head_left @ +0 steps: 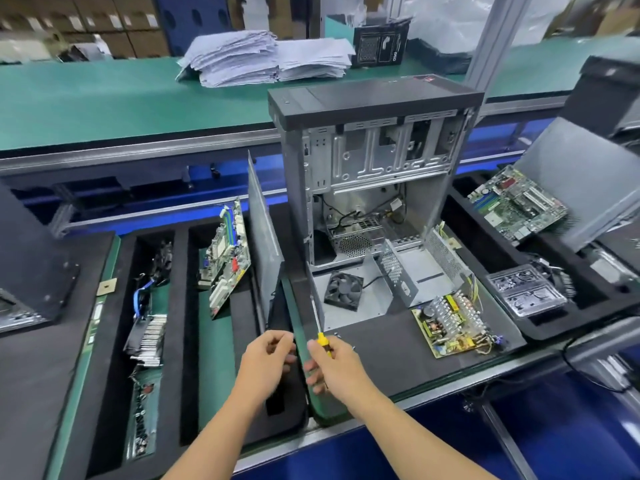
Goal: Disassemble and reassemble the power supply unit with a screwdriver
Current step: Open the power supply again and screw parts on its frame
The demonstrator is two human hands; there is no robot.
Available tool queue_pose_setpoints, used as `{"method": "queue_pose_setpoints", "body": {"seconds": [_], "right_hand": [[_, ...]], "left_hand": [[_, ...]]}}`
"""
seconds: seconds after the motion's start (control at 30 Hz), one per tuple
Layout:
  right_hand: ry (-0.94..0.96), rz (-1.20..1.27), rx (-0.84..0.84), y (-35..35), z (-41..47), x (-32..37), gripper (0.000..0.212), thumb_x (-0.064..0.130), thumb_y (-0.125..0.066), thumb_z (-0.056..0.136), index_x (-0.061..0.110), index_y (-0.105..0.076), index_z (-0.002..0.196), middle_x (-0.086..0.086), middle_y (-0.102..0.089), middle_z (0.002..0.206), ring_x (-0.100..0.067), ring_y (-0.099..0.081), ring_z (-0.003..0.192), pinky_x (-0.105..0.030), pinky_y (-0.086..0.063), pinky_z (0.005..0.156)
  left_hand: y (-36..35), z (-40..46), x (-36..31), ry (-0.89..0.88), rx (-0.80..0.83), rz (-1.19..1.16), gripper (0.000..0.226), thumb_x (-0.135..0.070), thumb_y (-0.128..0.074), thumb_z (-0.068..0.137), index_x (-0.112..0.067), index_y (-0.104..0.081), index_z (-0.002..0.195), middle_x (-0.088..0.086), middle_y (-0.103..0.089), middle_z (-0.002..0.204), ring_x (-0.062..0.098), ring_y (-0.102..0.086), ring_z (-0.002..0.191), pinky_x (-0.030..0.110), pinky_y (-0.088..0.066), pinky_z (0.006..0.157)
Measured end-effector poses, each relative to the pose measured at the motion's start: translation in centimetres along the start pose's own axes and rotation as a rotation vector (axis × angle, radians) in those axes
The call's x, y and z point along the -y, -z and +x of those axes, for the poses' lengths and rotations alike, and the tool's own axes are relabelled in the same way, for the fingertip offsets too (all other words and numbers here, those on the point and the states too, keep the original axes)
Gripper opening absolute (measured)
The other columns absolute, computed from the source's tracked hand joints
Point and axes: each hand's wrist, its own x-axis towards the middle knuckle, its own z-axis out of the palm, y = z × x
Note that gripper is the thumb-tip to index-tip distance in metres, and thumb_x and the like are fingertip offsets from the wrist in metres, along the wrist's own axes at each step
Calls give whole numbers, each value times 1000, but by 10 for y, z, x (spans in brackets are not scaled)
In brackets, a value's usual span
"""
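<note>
A tall computer case stands open on a black mat, its side panel removed, and serves as the landmark here. Directly in front of the case lies the power supply unit, taken apart into pieces. Its metal housing sits open just in front of the case, with perforated walls standing up. In front of the case and a little left, on the flat lid of the housing, lies a black fan joined by a thin cable. In front of the case and to the right, beside the housing, rests the yellow circuit board, crowded with coils, heat sinks and trailing wires.

Nearer the viewer than the case, two bare hands meet over the mat's left edge. The right hand has its fingers curled round the yellow handle of a screwdriver, whose shaft points up towards the case. The left hand has its fingertips drawn together as if pinching something small; what it holds, if anything, is too small to tell.

Judging from the layout, disassembly looks complete. Reassembly appears not yet begun: board, fan and housing still lie apart.
</note>
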Motion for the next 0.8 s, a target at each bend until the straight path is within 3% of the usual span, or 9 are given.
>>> {"method": "queue_pose_setpoints", "body": {"seconds": [0.2, 0.37, 0.53, 0.67, 0.8], "right_hand": [[26, -33, -21, 4, 4, -1, 20, 32, -55, 100, 14, -62, 99, -4, -70, 77, -15, -61, 59, -28, -52, 55], [48, -89, -65, 10, 11, -9, 19, 34, -55, 98, 18, -63, 97, -1, -71, 80, -9, -61, 58, -24, -49, 54], [43, -91, -77, 16, 16, -20, 20, 34, -56, 97, 15, -61, 94, -1, -63, 80, -8, -58, 57, -25, -50, 56], [21, -91, -58, 20, 17, -28, 18, 35, -55, 98, 20, -64, 96, -1, -60, 75, -7, -57, 55, -18, -46, 52], [-2, 5, -8, 17, 20, -36, 12, 19, -55, 98, 21, -66, 102, -4, -62, 81, -11, -58, 61, -22, -49, 57]], "left_hand": [[-3, 0, -4, -5, 0, -33, 13, -23, -60, 99, -15, -70, 97, 3, -72, 88, 13, -70, 76, 21, -54, 63], [-6, 0, -3, 13, -8, -57, 13, -22, -59, 100, -14, -69, 98, 6, -72, 91, 15, -68, 78, 29, -57, 70], [-3, 1, 4, 37, -62, -92, 13, -18, -60, 99, -9, -69, 96, 10, -71, 87, 14, -67, 71, 27, -55, 63], [5, 0, 12, 67, -102, -119, 16, -21, -61, 99, -8, -69, 96, 7, -71, 85, 11, -66, 70, 24, -53, 62], [13, -3, 19, 83, -141, -136, 15, -21, -60, 99, -9, -69, 97, 4, -70, 83, 8, -66, 68, 22, -54, 62]]}}
